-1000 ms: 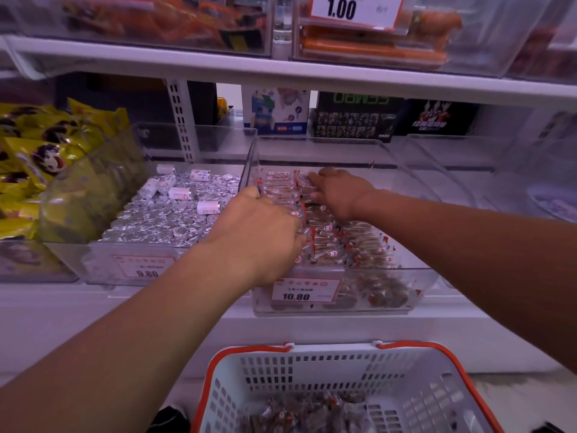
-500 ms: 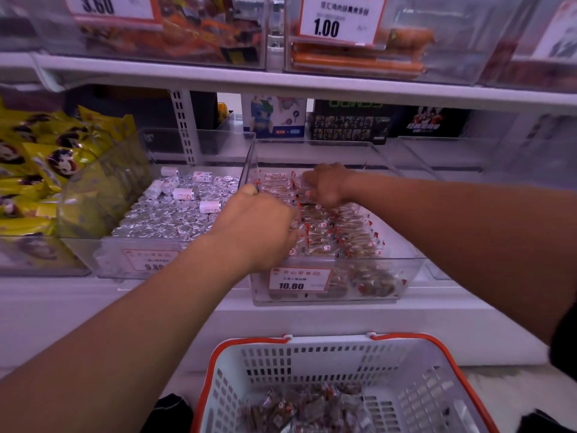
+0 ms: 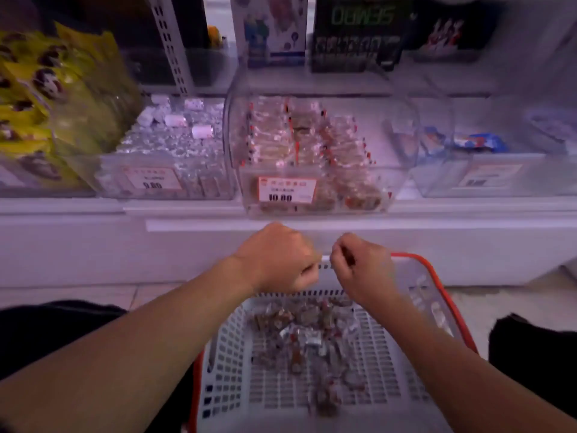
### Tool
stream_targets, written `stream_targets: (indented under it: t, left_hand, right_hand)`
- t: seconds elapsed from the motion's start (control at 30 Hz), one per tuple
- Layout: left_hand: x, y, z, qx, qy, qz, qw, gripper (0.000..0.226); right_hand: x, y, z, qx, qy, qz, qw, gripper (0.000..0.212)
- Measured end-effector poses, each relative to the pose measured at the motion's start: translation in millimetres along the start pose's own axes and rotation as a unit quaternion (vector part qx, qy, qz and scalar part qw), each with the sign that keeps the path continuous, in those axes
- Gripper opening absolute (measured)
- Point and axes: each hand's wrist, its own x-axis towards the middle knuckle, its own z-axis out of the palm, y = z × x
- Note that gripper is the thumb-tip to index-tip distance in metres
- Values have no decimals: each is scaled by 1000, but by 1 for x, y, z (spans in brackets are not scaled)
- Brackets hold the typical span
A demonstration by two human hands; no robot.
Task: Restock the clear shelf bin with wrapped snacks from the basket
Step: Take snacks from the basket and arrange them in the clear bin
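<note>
Bin (image 3: pixel 315 182): clear, stood on the shelf (image 3: pixel 312 225) above the basket; rows of wrapped snacks (image 3: pixel 299 135) filled much of it; an orange-edged price tag (image 3: pixel 287 189) sat on its front wall.
Basket (image 3: pixel 437 295): white lattice with an orange rim, on the floor below the shelf; a loose pile of snacks (image 3: pixel 299 339) lay on its bottom.
Left hand (image 3: pixel 278 260): hovered over the basket's far edge, fingers curled into a loose fist; the blur hid whether it held anything.
Right hand (image 3: pixel 359 264): just beside the left, fingers curled inward; cannot tell whether a snack was pinched in them.
Left bin (image 3: pixel 162 179): clear, next to the task bin, full of silver-wrapped pieces with a few white ones on top.
Yellow bags (image 3: pixel 46 98): stacked at the far left of the shelf.
Right bin (image 3: pixel 487 176): clear, held a few blue-and-white packets.
Boxes (image 3: pixel 359 32): stood behind the bins.
</note>
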Motion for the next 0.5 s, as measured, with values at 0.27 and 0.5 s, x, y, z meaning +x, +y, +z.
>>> stream_targets:
  t: [0.27, 0.5]
  left_hand:
    - [-108, 76, 203, -391, -398, -554, 617, 85]
    - [-94, 94, 260, -413, -108, -831, 356, 111]
  right_hand:
    - [-159, 88, 82, -29, -590, 409, 696, 50]
    - [-183, 89, 134, -20, -431, 544, 719, 136]
